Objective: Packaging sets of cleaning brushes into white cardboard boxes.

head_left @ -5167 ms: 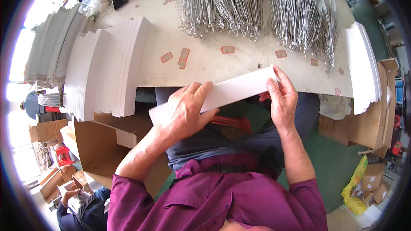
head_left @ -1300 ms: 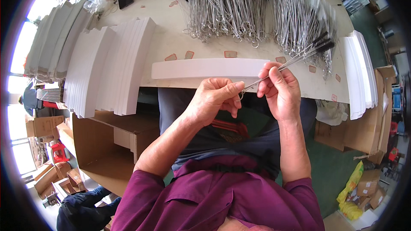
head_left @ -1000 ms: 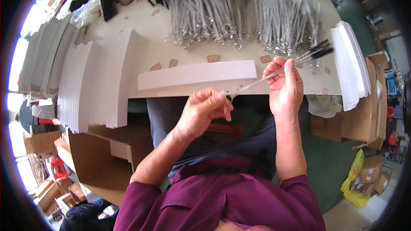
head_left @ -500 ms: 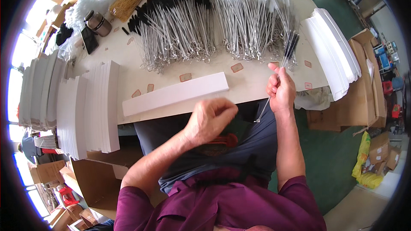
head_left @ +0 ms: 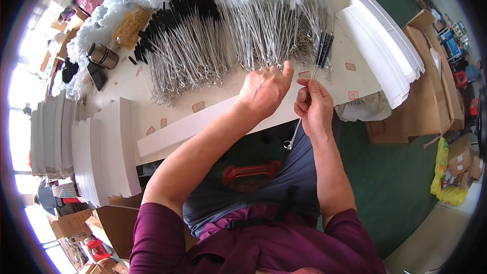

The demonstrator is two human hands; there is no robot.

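Observation:
My right hand (head_left: 315,106) is closed around the thin wire stems of black-bristled straw brushes (head_left: 323,53). Their bristles point away from me, and a ring end (head_left: 287,145) hangs below the hand over my lap. My left hand (head_left: 265,89) lies palm down at the ring ends of a pile of white-bristled straw brushes (head_left: 258,25). Its fingers are bent, and the hand itself hides what they pinch, if anything. Left of that pile spreads another pile of black-bristled straw brushes (head_left: 185,45). A long white box (head_left: 177,129) lies partly under my left forearm.
Stacked white boxes (head_left: 119,147) stand at the table's left, and flat white strips (head_left: 380,45) lie at its right. A metal flask (head_left: 104,56), a dark phone-like slab (head_left: 96,75) and yellow bands (head_left: 130,28) sit at the far left. Open cardboard boxes (head_left: 406,106) flank the right.
My left hand has moved from over my lap up and away to the white-bristled pile. My right hand has shifted slightly left with its brushes. The head view has shifted a little.

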